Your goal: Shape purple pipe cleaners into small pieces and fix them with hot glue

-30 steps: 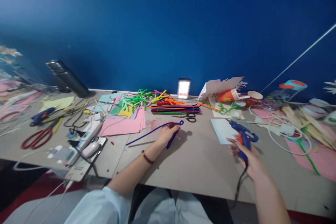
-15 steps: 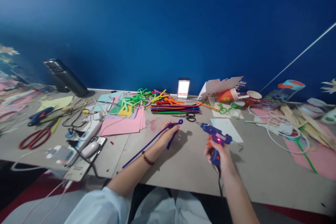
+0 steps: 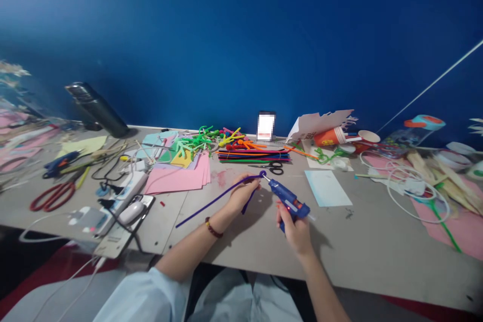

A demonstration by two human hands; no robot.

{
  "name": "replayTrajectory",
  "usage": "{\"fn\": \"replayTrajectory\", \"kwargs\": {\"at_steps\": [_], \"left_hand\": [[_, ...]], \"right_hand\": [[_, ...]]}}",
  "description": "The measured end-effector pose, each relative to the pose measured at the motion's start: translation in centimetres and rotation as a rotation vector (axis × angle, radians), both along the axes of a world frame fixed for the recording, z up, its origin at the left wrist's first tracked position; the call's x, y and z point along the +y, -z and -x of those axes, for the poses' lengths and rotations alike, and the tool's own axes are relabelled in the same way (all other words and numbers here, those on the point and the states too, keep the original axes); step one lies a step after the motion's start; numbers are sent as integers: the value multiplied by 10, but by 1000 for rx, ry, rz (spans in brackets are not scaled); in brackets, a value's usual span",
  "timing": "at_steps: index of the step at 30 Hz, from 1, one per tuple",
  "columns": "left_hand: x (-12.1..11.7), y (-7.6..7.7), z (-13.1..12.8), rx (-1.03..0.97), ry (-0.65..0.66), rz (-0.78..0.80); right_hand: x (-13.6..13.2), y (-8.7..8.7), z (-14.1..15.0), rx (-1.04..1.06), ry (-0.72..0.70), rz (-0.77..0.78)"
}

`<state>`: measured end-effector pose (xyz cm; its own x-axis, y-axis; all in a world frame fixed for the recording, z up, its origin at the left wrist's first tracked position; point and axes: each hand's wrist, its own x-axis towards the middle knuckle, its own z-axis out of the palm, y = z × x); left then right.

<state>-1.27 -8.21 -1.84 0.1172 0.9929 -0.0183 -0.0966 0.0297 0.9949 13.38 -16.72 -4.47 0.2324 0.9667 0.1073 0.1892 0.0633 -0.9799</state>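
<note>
Both hands meet over the middle of the table point(image 3: 260, 246), and I have each one closed on something. With the left hand point(image 3: 241, 195) I pinch a purple pipe cleaner point(image 3: 211, 203), fingers folded around it; its small curled loop pokes out at the fingertips on the far right, one long end runs toward the near left, and a shorter end hangs below the palm. With the right hand point(image 3: 296, 229) I grip a blue glue gun point(image 3: 284, 194), fingers wrapped around its handle. Its nozzle points far left, right at the loop; whether the two touch I can't tell from here, nor whether the trigger is squeezed.

Just beyond the loop I see black-handled scissors point(image 3: 277, 168), and behind them a tied bundle of coloured pipe cleaners point(image 3: 254, 156). A tangle of green pieces point(image 3: 194, 142) sits to the far left, next to pink sheets point(image 3: 173, 182). To the right of the glue gun lies a white and blue card point(image 3: 327, 188). On the left I make out red-handled scissors point(image 3: 53, 196) and a power strip point(image 3: 130, 190); on the far right, an orange paper cup point(image 3: 327, 137) lies tipped over.
</note>
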Motion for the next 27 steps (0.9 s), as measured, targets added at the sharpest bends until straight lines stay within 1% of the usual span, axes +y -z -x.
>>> {"fn": "replayTrajectory", "kwargs": {"at_steps": [3, 5, 6, 10, 14, 19, 22, 25, 27], "left_hand": [[-1, 2, 1, -37, -13, -48], [-1, 3, 1, -47, -34, -74], [-1, 3, 0, -53, -40, -79], [-2, 2, 0, -70, -37, -78], [-4, -1, 1, -46, -39, -89], [-5, 0, 0, -44, -14, -113], [-6, -2, 0, -46, -32, -102], [-7, -8, 2, 6, -57, -86], [-6, -11, 3, 44, -77, -57]], "right_hand": [[-3, 5, 1, -261, 84, -143], [-4, 7, 2, -383, 114, -241], [-5, 7, 3, -427, 118, -267], [-7, 4, 8, -509, 112, -245], [-7, 3, 9, -514, 108, -230], [-7, 4, 8, -524, 131, -236], [-8, 4, 9, -514, 132, -237], [-9, 1, 6, -359, 183, -196], [-8, -2, -4, -159, 237, -95]]}}
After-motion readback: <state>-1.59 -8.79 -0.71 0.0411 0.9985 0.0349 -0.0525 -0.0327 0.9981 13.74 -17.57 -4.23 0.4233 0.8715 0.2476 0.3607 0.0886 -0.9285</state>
